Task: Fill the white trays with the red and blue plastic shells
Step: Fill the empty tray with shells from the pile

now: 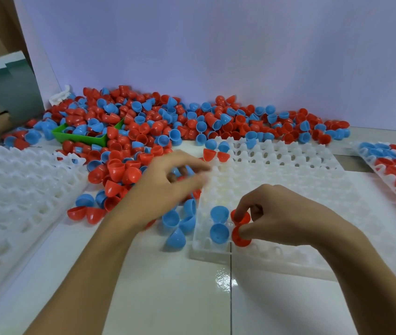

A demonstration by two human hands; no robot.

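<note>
Barely begun: the middle tray (288, 180) holds two blue shells (219, 223) and two red shells (240, 228) at its near left corner, the right hand (281, 213) pinching the reds, the blurred left hand (168, 187) reaching into the far pile (143, 122), its grip unclear, while the left tray (11, 189) waits and the right tray (395, 165) looks mostly filled.

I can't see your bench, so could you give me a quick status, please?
Right hand pinching red shells into middle tray. Left hand blurred over pile. Four cells filled.
</note>
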